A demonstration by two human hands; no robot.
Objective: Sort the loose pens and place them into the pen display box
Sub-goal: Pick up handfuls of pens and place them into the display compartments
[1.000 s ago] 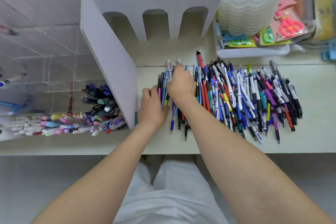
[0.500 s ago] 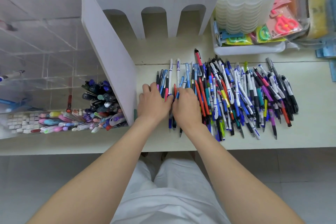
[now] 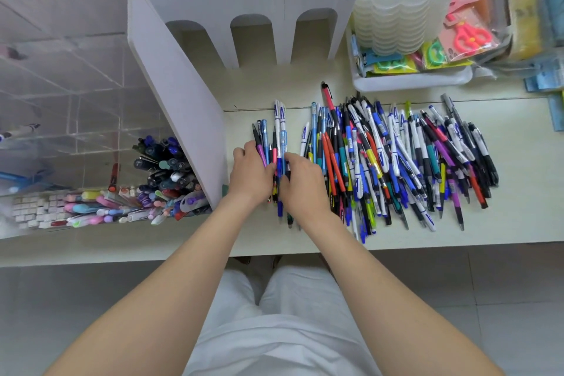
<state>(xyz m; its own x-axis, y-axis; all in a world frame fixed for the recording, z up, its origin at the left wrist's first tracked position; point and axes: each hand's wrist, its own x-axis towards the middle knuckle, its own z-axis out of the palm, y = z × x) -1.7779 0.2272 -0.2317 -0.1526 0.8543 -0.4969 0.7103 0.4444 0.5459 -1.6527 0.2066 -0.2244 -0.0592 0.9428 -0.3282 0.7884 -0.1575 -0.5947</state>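
At far left, one clear display box (image 3: pixel 76 94), dozens of markers and pens (image 3: pixel 161 168) in its lower compartments, closed off on the right by one slanted white panel (image 3: pixel 180 119). Just right of the panel, two hands side by side: left hand (image 3: pixel 250 175) and right hand (image 3: pixel 303 183), fingers curled, squeezing between them one bunch of pens (image 3: pixel 279 137), roughly ten, tips toward the front edge of the table (image 3: pixel 457 243). Touching the right hand, one loose pile (image 3: pixel 412 159), too dense to count; open surface beyond it on the right, only a narrow strip along the front.
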